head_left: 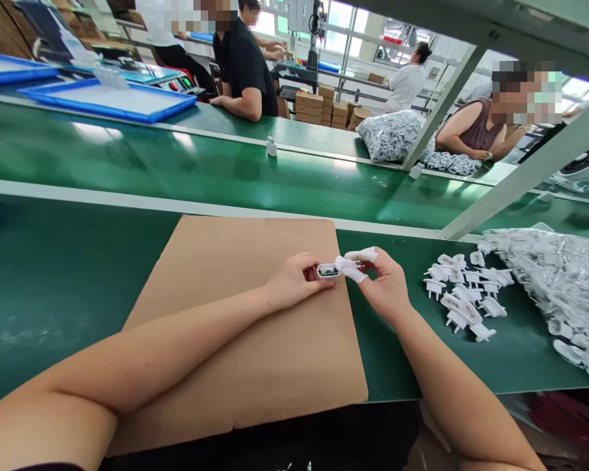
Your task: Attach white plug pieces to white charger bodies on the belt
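Note:
My left hand (pixel 300 280) grips a small white charger housing (pixel 328 275) whose open end faces me, with circuit parts showing inside. Close against its right side, my right hand (pixel 380 278) pinches a white plug cap with metal pins (pixel 352 264) between thumb and forefinger. White covers wrap those two fingertips. Both hands are above the right edge of a brown cardboard sheet (pixel 245 366). Whether the cap touches the housing I cannot tell. To the right of my right hand lies a loose pile of white plug caps (pixel 464 294).
A clear plastic bag of white plug caps (pixel 564 281) lies at the right. Beyond the bench runs a green conveyor belt (pixel 177 163) carrying a white charger (pixel 271 145). A slanted metal post (pixel 510 167) crosses at the right. Blue-rimmed trays (pixel 154 116) and co-workers are across the belt.

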Demonstrator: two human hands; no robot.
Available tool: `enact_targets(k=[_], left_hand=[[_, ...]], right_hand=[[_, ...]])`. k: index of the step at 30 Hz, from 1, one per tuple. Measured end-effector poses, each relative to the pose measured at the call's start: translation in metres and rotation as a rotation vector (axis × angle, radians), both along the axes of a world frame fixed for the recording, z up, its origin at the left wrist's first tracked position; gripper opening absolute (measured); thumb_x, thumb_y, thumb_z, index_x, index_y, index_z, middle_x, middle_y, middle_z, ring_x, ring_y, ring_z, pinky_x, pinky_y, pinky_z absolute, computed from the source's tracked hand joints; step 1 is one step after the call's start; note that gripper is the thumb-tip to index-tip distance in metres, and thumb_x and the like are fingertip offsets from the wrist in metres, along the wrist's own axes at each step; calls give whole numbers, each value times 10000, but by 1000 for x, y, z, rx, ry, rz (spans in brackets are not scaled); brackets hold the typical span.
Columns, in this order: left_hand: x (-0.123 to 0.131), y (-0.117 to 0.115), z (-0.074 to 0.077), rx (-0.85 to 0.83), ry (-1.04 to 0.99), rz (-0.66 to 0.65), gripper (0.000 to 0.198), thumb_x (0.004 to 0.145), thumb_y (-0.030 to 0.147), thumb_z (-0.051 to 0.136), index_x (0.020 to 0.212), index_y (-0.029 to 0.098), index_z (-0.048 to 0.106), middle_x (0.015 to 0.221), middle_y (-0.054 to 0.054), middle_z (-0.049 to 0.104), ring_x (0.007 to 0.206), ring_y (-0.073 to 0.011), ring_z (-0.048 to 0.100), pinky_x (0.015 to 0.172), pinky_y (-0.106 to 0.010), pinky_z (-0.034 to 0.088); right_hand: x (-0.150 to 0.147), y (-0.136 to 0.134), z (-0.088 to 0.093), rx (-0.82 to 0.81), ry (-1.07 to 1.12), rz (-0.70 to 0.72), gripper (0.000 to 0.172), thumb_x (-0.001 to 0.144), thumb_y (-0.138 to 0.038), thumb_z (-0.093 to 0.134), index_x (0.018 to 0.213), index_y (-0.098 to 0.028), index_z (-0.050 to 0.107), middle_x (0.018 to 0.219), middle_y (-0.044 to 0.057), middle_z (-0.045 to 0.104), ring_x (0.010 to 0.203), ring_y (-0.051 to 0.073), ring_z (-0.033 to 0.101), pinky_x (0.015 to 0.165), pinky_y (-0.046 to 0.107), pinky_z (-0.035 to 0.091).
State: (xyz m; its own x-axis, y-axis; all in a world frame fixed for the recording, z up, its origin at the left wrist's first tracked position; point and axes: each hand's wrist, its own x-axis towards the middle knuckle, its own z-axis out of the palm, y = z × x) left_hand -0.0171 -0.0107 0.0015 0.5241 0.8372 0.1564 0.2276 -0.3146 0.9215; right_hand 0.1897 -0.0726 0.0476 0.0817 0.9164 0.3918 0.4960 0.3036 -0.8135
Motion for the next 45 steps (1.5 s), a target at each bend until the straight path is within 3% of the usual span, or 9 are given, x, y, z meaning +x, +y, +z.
enact_targets(k=[2, 7, 16, 24, 30, 39, 45], left_hand=[[-1, 2, 1, 5, -2, -16, 340, 782, 499, 809, 920, 190, 778, 820, -32, 626, 669, -151, 536, 619, -290, 440], [-1, 1, 4, 18, -23, -24, 259, 792, 439, 804, 867, 193, 772, 812, -23, 613, 687, -153, 538, 634, -289, 443], [0, 3, 3, -12, -53, -29, 245, 765, 433, 799, 775, 198, 730, 818, -25, 607, 684, -155, 558, 640, -292, 461], [-1, 3, 6, -27, -66, -28, 290, 753, 462, 819, 734, 200, 696, 793, -11, 593, 694, -157, 568, 629, -290, 449], [-1, 3, 6, -18, -71, -58, 261, 769, 405, 805, 694, 192, 674, 780, -4, 576, 660, -142, 558, 619, -291, 439], [-1, 2, 3, -12, -39, -9, 263, 756, 453, 811, 773, 201, 740, 806, -25, 613, 694, -165, 565, 624, -293, 452], [1, -1, 5, 46, 23, -29, 279, 773, 479, 758, 781, 200, 753, 748, -17, 590, 658, -156, 543, 621, -285, 437]], right_hand=[[-4, -4, 0, 111, -216, 34, 152, 923, -338, 726, 1052, -289, 790, 931, 48, 707, 844, 220, 637, 780, 398, 562], [-10, 1, -5, 210, -483, 120, 295, 964, -185, 623, 1203, -300, 752, 1006, 78, 680, 948, 262, 593, 821, 423, 538], [-11, 11, -8, 144, -496, 168, 302, 967, -161, 581, 1197, -292, 726, 1025, 73, 675, 975, 266, 605, 842, 422, 532], [-9, 12, -11, 152, -562, 97, 274, 953, -193, 569, 1151, -286, 732, 1012, 75, 689, 988, 286, 601, 918, 468, 487], [-8, 12, -14, 184, -647, 58, 263, 892, -160, 587, 1063, -297, 732, 907, 42, 643, 977, 274, 597, 1134, 535, 371], [-13, 12, -7, 154, -710, 11, 299, 779, -90, 626, 948, -308, 741, 813, 22, 583, 893, 258, 553, 1075, 498, 371], [-18, 7, -26, 88, -532, -6, 234, 806, -122, 659, 951, -282, 748, 833, 31, 565, 875, 250, 562, 981, 462, 434]])
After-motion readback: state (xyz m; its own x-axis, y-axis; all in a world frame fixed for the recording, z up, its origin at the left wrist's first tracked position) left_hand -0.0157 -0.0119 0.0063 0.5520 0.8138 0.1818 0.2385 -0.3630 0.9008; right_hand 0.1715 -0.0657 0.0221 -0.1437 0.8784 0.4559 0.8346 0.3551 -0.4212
